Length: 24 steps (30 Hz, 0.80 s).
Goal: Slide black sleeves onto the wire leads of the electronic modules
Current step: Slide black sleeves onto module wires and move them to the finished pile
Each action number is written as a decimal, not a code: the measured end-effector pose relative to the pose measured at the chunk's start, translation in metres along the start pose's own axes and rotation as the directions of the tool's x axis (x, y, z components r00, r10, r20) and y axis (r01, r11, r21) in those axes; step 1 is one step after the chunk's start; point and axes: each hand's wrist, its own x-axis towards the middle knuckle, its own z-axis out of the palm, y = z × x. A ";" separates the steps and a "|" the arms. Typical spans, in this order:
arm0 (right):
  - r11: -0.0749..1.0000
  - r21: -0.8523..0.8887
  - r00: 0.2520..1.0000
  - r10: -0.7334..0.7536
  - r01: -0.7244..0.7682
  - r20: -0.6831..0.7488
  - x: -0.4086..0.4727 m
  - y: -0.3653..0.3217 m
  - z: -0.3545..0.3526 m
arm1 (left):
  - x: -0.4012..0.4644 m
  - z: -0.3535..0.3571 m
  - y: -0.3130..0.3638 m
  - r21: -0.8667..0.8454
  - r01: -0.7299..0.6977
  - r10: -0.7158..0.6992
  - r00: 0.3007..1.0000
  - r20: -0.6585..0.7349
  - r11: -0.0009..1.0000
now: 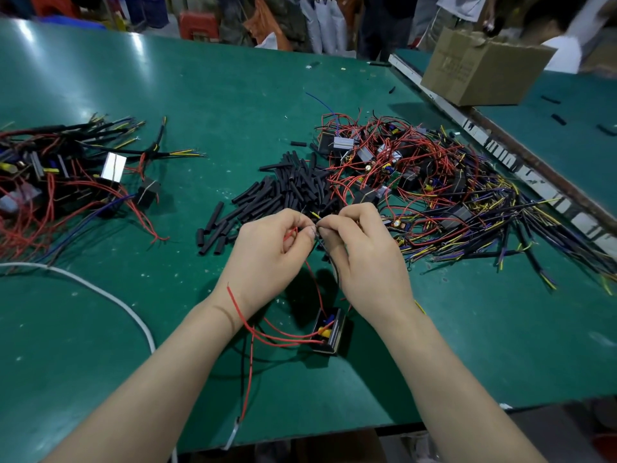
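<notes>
Nearest the lower edge: 2 bare forearms reaching forward over the green matte counter, with a loose red wire trailing off its near edge beside the left arm. Between the wrists, lying on the counter: a small black box-shaped electronic module with yellow and blue parts inside and thin red wire leads looping out to the left and up toward the fingers. To the far left, curving across the counter: a white cable.

Just above the module, meeting thumb to thumb: left hand, fingers curled, holding a red lead in the palm and pinching at the tips; right hand, fingers curled, pinching a thin dark lead with a yellow tip showing just above the thumbs. Whether a sleeve sits between the fingertips: cannot tell, hidden by the fingers.

Directly beyond the hands: a loose heap of short black tubular sleeves, some scattered toward the left. Right of that heap, touching it: a tangled pile of modules with red, yellow and purple wires. Well apart on the far left: a second pile of modules with red wires and sleeved black leads.

Farthest, at the upper right across a metal rail: a brown cardboard box.
</notes>
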 end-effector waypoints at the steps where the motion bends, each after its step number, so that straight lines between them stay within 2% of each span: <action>1: 1.000 -0.023 1.000 0.004 -0.004 0.002 -0.001 -0.001 0.000 | 0.000 0.000 0.000 0.004 0.005 -0.005 1.000 -0.003 1.000; 4: 0.993 -0.115 0.999 0.018 -0.015 0.026 -0.002 -0.001 -0.002 | -0.001 0.000 0.000 0.029 0.010 -0.009 1.000 -0.016 1.000; 7: 0.991 -0.127 0.997 0.039 -0.031 0.061 -0.004 0.001 -0.001 | -0.001 0.002 -0.001 0.062 0.004 -0.004 1.000 -0.011 0.998; 10: 0.989 -0.036 0.989 0.142 -0.141 0.034 -0.003 0.006 0.000 | 0.000 0.000 -0.003 0.039 -0.043 0.042 0.999 0.028 0.998; 13: 0.966 0.116 0.970 0.239 -0.232 -0.053 0.001 0.013 -0.002 | -0.002 -0.001 -0.004 -0.009 -0.101 0.101 0.993 0.069 0.995; 17: 0.957 0.217 0.969 0.220 -0.192 -0.109 0.002 0.012 -0.002 | -0.004 0.000 -0.001 -0.064 -0.109 0.118 0.981 0.151 0.992; 21: 0.953 0.241 0.970 0.217 -0.186 -0.108 0.000 0.007 0.000 | -0.006 -0.003 -0.001 -0.184 -0.020 0.057 0.979 0.198 0.983; 24: 0.953 0.250 0.972 0.204 -0.170 -0.118 0.000 0.004 -0.001 | -0.005 -0.005 -0.002 -0.112 0.009 0.017 0.974 0.224 0.994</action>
